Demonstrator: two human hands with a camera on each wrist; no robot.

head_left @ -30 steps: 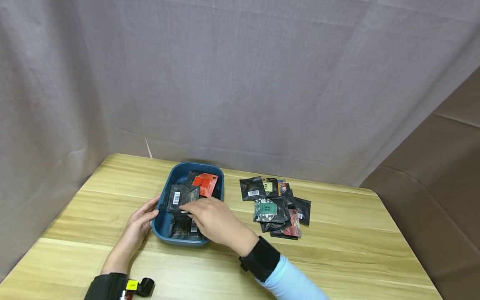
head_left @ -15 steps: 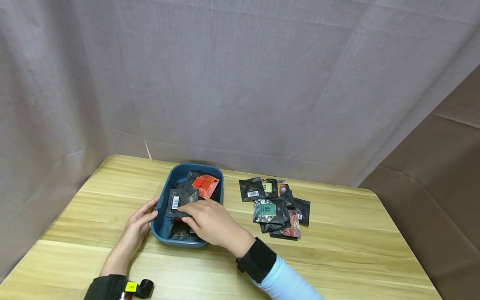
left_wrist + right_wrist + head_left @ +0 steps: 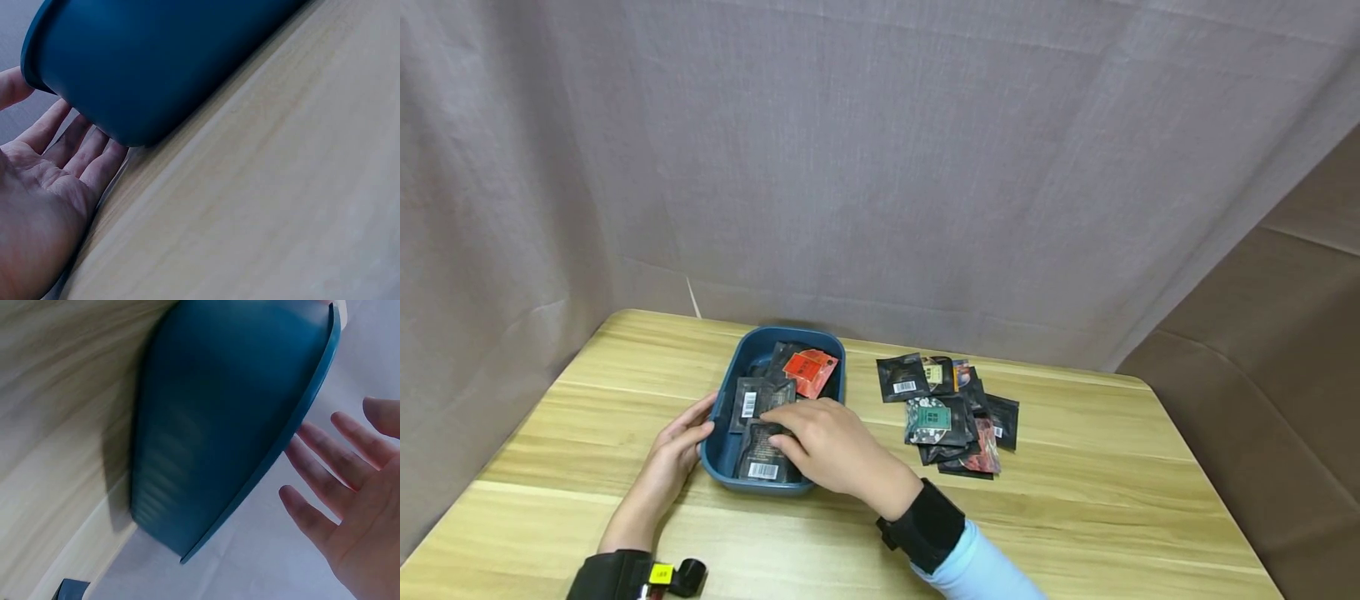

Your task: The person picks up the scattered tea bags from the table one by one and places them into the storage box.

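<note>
In the head view, a dark blue plastic bin (image 3: 713,461) stands on the table with several black sachets in it. One sachet with a red label (image 3: 805,368) lies at its far end. A barcoded sachet (image 3: 745,405) is in the middle, and another black sachet (image 3: 762,454) lies flat at the near end. My right hand (image 3: 823,437) reaches over the bin's right side, fingertips low over the middle and near sachets. The right wrist view shows its fingers (image 3: 325,462) spread, nothing between them. My left hand (image 3: 47,187) touches the bin's left wall with extended fingers, thumb by the rim.
To the right of the bin, a loose pile of sachets lies on the table, among them a green-labelled sachet (image 3: 934,418) and a barcoded black sachet (image 3: 901,379). The wooden table (image 3: 1075,483) backs onto a grey curtain (image 3: 880,183).
At the bin's near end, a black sachet now lies with its barcode along the front, where another face showed before. The right hand's thumb and fingers have parted; the left hand stays put.
</note>
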